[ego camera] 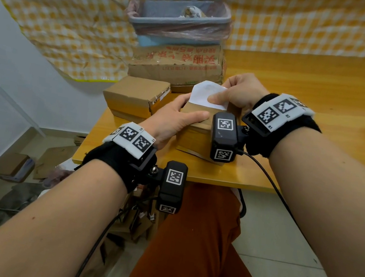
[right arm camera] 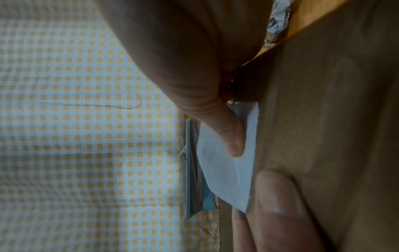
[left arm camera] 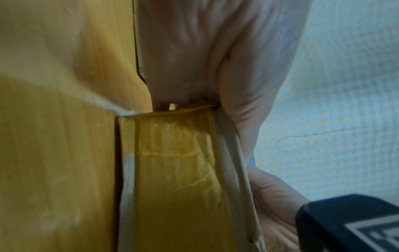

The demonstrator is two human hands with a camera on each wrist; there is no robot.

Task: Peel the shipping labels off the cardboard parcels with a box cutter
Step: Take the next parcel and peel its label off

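Note:
A small cardboard parcel (ego camera: 194, 137) stands on the wooden table near its front edge. My left hand (ego camera: 177, 116) grips its left end, thumb laid across the top. My right hand (ego camera: 233, 91) pinches a white shipping label (ego camera: 203, 93) that is lifted up off the parcel's top, blank side toward me. In the right wrist view my thumb (right arm camera: 226, 133) presses on the label (right arm camera: 226, 173) beside the brown cardboard (right arm camera: 323, 136). The left wrist view shows my palm (left arm camera: 205, 59) against the parcel's yellow-taped side (left arm camera: 179, 170). No box cutter is in view.
A second parcel (ego camera: 135, 98) lies just left of the held one. Behind them a flattened box with red print (ego camera: 178, 64) carries a blue lined bin (ego camera: 180, 21) with crumpled paper. The table (ego camera: 313, 98) stretches right. Cardboard scraps (ego camera: 54, 162) lie on the floor at left.

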